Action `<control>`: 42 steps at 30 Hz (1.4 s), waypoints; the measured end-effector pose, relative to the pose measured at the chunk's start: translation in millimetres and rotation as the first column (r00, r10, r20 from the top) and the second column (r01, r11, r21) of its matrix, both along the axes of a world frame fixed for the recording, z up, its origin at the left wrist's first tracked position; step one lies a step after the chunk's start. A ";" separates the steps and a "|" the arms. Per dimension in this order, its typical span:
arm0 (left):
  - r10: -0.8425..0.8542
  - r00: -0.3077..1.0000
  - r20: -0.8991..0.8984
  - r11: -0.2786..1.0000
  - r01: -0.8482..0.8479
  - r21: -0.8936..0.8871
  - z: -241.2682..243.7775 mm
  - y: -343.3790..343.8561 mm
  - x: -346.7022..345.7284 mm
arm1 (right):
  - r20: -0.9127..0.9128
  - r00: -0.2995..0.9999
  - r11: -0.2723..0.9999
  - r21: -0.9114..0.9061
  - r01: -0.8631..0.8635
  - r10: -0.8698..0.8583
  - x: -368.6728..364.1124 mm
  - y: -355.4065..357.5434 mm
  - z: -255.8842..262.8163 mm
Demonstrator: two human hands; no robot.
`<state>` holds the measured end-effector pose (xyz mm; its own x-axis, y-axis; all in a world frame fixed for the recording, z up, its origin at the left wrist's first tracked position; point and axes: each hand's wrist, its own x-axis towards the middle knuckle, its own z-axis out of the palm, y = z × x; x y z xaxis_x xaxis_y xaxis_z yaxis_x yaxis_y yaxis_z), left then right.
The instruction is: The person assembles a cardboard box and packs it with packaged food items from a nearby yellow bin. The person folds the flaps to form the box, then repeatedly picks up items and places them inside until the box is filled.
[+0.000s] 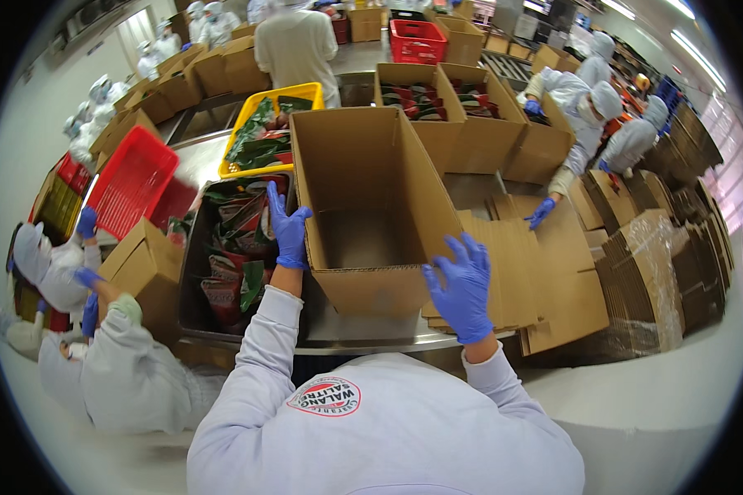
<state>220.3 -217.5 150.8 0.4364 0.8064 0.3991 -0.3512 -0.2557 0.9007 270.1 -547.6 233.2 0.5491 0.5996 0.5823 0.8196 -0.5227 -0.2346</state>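
Observation:
Directly before me stands an upright cardboard box point(365, 291) with its top open and nothing visible inside. My left hand point(288, 226), in a blue glove, is at the box's left rim with its fingers spread. Its thumb points at the rim, and whether it touches is hard to tell. At the near right corner of the box is my right hand point(463, 288), also gloved, its fingers apart and slightly bent. To the left, a black crate point(189, 291) holds several red and green plastic packs point(223, 297).
Flattened cardboard sheets point(501, 266) lie on the right, with a co-worker's gloved hand point(540, 213) over them. Beyond the box are a yellow crate point(227, 151) and filled cartons point(427, 133). A red crate point(133, 179) is tilted at left, near several co-workers. The steel table's edge point(371, 344) runs before me.

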 end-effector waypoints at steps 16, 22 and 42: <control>-0.082 0.995 0.048 0.988 0.075 0.133 26.1 -36.1 -5.6 | 0.088 0.996 1.000 -0.023 0.013 -0.011 30.5 126.3 -31.4; -0.176 0.983 0.045 0.982 0.172 0.078 27.5 -37.9 -14.0 | -0.222 0.972 0.955 -0.298 0.001 -0.070 52.1 167.6 -26.9; 0.294 0.925 -0.242 0.738 -0.058 0.672 77.9 -69.8 -67.1 | -0.586 0.791 0.496 -0.747 -0.443 -0.176 40.7 189.1 -160.0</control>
